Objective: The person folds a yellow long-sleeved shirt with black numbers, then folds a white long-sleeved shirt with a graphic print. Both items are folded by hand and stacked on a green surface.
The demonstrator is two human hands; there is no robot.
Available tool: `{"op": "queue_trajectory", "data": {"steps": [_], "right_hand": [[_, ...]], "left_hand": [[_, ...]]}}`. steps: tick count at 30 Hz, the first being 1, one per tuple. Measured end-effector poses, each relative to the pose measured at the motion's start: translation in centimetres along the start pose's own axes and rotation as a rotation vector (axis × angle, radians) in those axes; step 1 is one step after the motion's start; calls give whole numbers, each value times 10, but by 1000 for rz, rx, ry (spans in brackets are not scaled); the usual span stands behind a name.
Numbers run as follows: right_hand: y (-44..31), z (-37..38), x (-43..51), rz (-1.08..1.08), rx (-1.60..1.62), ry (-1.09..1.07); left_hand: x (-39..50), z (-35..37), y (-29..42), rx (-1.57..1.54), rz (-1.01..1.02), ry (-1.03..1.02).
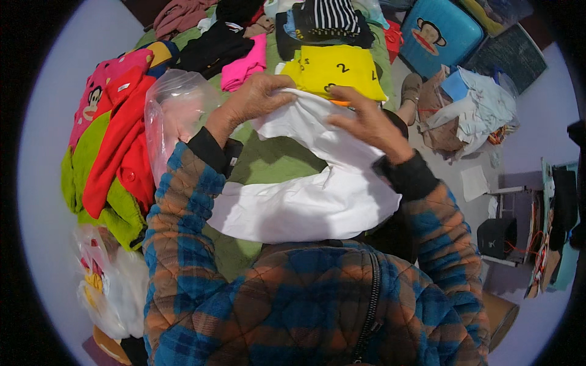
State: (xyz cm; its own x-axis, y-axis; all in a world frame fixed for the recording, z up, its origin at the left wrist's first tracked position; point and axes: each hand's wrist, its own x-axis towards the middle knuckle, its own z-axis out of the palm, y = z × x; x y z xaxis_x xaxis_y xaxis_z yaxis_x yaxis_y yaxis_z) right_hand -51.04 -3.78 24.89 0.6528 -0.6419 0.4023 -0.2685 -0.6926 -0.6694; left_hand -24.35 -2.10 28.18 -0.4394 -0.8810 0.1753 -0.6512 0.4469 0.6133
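Observation:
A piece of white cloth, likely a garment (293, 206), lies bent in a C shape over the green bedcover (270, 160). My left hand (258, 94) pinches its upper edge between thumb and fingers. My right hand (366, 121) is over the cloth's upper right part, thumb and fingers apart; whether it grips any fabric is not clear. Just beyond the hands lies a folded yellow garment with black numerals (339, 71). A bright pink folded cloth (247, 64) is past my left hand.
Red (132, 151) and green clothes (98, 174) pile up at left, beside a clear plastic bag (169, 110). Black clothing (215, 50) and a striped folded garment (334, 18) lie farther back. On the floor at right are a blue suitcase (439, 36) and a heap of clothes (480, 110).

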Motion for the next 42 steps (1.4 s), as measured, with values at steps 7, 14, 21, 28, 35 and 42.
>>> {"op": "queue_trajectory", "data": {"steps": [7, 14, 21, 28, 35, 42], "right_hand": [[-34, 44, 30, 143, 229, -14], [-47, -4, -14, 237, 185, 60], [-32, -50, -96, 490, 336, 182], [13, -22, -158, 769, 612, 294], [29, -9, -173, 771, 577, 299], [26, -8, -171, 750, 562, 295]], "left_hand": [[-35, 1, 7, -236, -56, -109], [-64, 3, -4, -147, -92, -208], [-77, 6, -8, -257, -243, -286], [-70, 69, -12, -798, -410, 39], [-72, 98, 0, -903, -304, 359], [-72, 89, 6, -935, -207, 401]]}}
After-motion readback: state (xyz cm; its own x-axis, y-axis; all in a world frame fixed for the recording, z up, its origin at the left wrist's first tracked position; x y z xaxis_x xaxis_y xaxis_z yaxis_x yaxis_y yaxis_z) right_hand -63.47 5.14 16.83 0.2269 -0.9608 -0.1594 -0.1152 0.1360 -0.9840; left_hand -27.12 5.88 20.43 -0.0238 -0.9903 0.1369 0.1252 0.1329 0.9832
